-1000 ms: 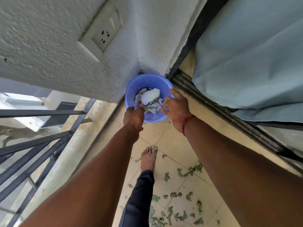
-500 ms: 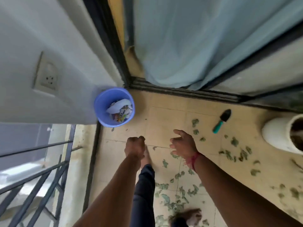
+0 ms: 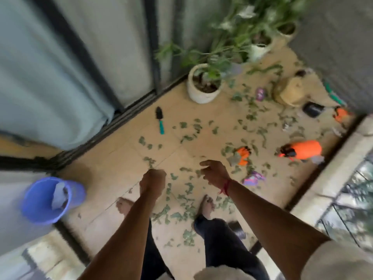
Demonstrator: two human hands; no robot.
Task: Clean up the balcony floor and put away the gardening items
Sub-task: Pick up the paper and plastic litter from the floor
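Both hands have withdrawn from the blue bucket (image 3: 77,192), which now stands at the left wall (paper scraps inside). The left hand (image 3: 153,179) is clenched, holding nothing visible. The right hand (image 3: 214,172) is relaxed and empty. Cut leaves (image 3: 196,126) litter the floor; the trowel (image 3: 159,120) lies near the door track.

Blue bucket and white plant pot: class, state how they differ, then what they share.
The blue bucket holds pale scraps; the white plant pot holds dark soil and a green plant. The bucket stands at the wall corner, left; the pot stands by the sliding-door track, farther ahead. Both are round, upright, open-topped, on the tiled floor.
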